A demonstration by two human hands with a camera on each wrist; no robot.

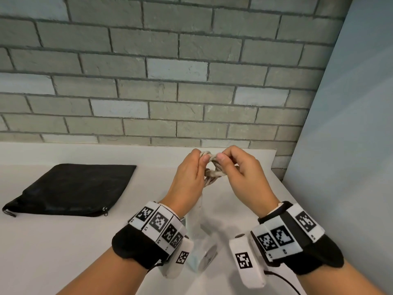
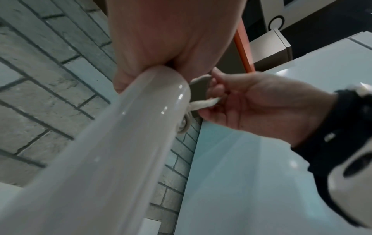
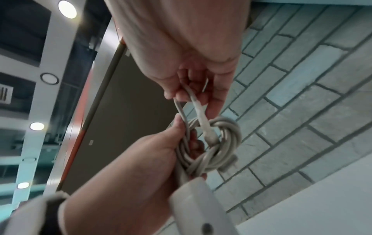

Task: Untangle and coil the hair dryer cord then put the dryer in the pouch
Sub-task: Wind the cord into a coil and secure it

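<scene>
**Hands pinch a knotted cord above the worktop**

Both hands are raised over the white worktop (image 1: 63, 241), close together, and both grip the pale cord (image 1: 212, 172). The left hand (image 1: 188, 177) has its thumb and fingers closed on the left side of the bundled loops, with the thumb tip up at the top of the bundle. The right hand (image 1: 246, 173) pinches a strand at the top right of the same bundle between thumb and forefinger, its other fingers curled behind.

Seen from the right wrist, the cord (image 3: 217, 143) is wound into several loops that cross and wrap over one another in a knot-like tangle. The left hand (image 3: 141, 159) clasps these loops from below, and the right hand (image 3: 193, 71) holds two strands that run up from the tangle into its fingers.

The hair dryer (image 1: 201, 231) hangs below the left hand, its handle rising to the cord bundle and its grilled end lowest, between the two wrists. From the left wrist the dryer's smooth pale handle (image 2: 120, 143) fills the middle of the view, its rounded end against the left hand (image 2: 171, 39), with the right hand (image 2: 261, 108) just past it holding the cord (image 2: 205, 103).

The black pouch (image 1: 74, 188) lies flat on the worktop, well to the left of the left hand, its zipper pull at the near edge.
</scene>
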